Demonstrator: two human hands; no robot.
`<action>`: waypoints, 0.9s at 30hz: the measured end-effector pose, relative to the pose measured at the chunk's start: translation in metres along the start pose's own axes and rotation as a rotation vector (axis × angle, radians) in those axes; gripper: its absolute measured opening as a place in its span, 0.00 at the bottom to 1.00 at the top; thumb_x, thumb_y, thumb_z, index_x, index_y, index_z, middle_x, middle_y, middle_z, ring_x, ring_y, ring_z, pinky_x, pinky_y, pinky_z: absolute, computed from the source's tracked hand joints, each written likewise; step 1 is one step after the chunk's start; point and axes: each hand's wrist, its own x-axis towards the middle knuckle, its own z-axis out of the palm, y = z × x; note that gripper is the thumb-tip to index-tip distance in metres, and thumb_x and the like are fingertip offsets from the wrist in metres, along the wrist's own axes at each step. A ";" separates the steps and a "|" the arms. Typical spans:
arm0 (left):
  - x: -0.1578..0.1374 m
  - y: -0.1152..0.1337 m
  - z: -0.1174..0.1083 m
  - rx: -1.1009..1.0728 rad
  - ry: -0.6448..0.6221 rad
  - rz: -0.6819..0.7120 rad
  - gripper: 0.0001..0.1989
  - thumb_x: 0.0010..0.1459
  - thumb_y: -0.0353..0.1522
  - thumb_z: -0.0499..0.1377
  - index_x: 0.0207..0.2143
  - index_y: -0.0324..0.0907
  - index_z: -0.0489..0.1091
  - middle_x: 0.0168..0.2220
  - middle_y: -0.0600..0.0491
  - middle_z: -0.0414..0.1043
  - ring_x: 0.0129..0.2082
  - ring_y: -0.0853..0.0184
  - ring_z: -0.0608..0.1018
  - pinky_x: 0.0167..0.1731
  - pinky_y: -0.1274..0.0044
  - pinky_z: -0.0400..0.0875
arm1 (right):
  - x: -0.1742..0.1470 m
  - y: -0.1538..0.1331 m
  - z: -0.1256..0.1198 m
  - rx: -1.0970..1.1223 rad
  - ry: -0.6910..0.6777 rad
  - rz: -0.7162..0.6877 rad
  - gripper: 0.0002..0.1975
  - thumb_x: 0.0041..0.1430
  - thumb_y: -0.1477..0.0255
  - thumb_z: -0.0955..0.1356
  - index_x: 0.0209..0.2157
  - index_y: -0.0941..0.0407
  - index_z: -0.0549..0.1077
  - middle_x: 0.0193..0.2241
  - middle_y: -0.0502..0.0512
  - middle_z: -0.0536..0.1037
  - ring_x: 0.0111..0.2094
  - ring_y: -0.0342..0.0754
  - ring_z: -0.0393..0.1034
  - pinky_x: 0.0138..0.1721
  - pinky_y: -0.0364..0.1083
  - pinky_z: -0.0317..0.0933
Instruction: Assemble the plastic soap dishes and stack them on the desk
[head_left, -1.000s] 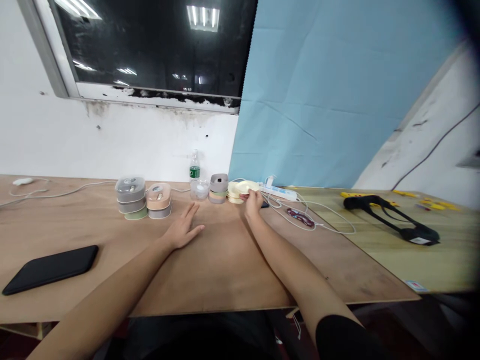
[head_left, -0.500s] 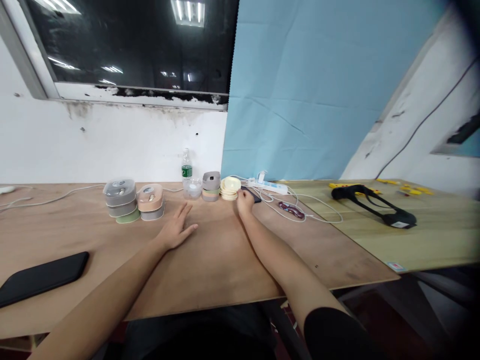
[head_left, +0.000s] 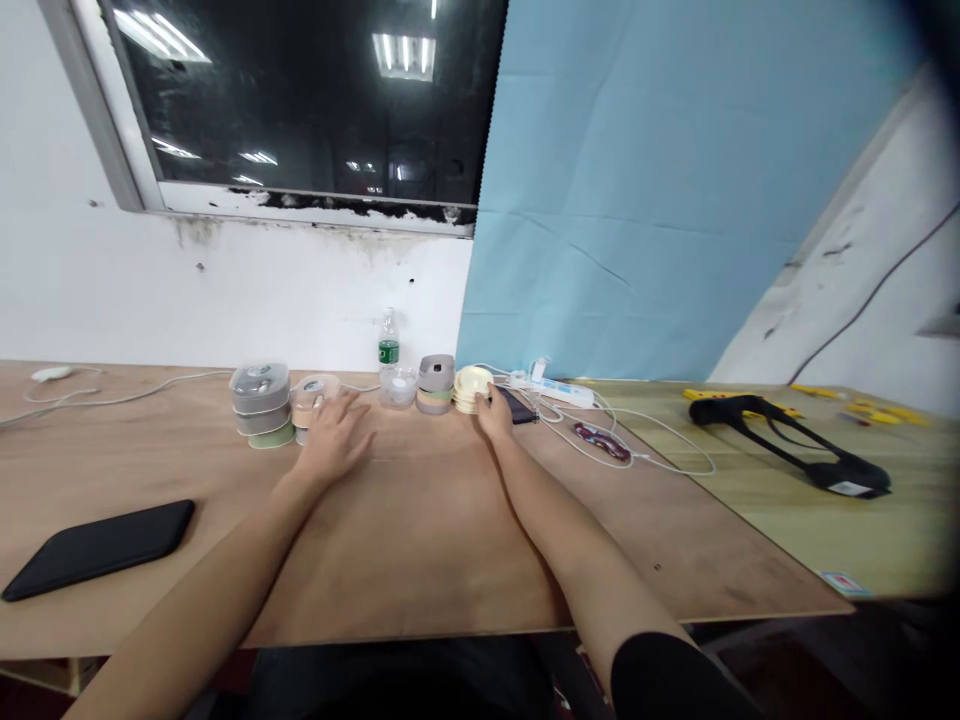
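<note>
My left hand [head_left: 334, 440], fingers apart, reaches over the table right beside a pink lidded container [head_left: 306, 396] and partly covers it; I cannot tell whether it touches. To the left stands a stack of containers [head_left: 261, 400], grey above and green at the bottom. My right hand [head_left: 495, 412] has its fingers closed at the right edge of a stack of cream bowls [head_left: 472, 382]. Left of these bowls are a stack of grey, green and pink square containers [head_left: 436, 383] and a clear container [head_left: 397, 386].
A black phone [head_left: 101, 545] lies at the left front. Behind the containers stands a bottle with a green label [head_left: 388, 345]. A dark flat object [head_left: 517, 405], a white power strip [head_left: 562, 390], cables and a dark red pouch [head_left: 602, 440] are on the right, with a black strap frame [head_left: 787, 445] beyond.
My left hand has moved left, from bare table to the pink container. My right hand stays at the cream bowls, its fingers now over their edge. The view has shifted slightly.
</note>
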 end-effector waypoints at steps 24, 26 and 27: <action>-0.006 -0.038 0.006 0.128 0.001 -0.159 0.22 0.54 0.40 0.57 0.50 0.40 0.67 0.58 0.40 0.57 0.61 0.48 0.56 0.58 0.57 0.54 | -0.022 -0.028 -0.019 0.018 0.236 -0.185 0.19 0.57 0.70 0.60 0.49 0.59 0.68 0.43 0.62 0.73 0.45 0.52 0.66 0.48 0.51 0.59; -0.006 -0.038 0.007 0.093 0.007 -0.127 0.20 0.56 0.39 0.56 0.49 0.41 0.67 0.56 0.41 0.61 0.61 0.50 0.57 0.58 0.58 0.55 | -0.027 -0.036 -0.020 0.024 0.228 -0.234 0.17 0.58 0.70 0.60 0.47 0.59 0.68 0.41 0.60 0.73 0.39 0.50 0.67 0.43 0.49 0.61; -0.006 -0.037 0.006 0.066 0.015 -0.107 0.19 0.56 0.39 0.55 0.48 0.42 0.68 0.54 0.42 0.63 0.60 0.51 0.59 0.58 0.59 0.56 | -0.029 -0.040 -0.020 0.026 0.216 -0.264 0.17 0.58 0.70 0.60 0.47 0.59 0.69 0.40 0.60 0.73 0.36 0.49 0.66 0.41 0.48 0.62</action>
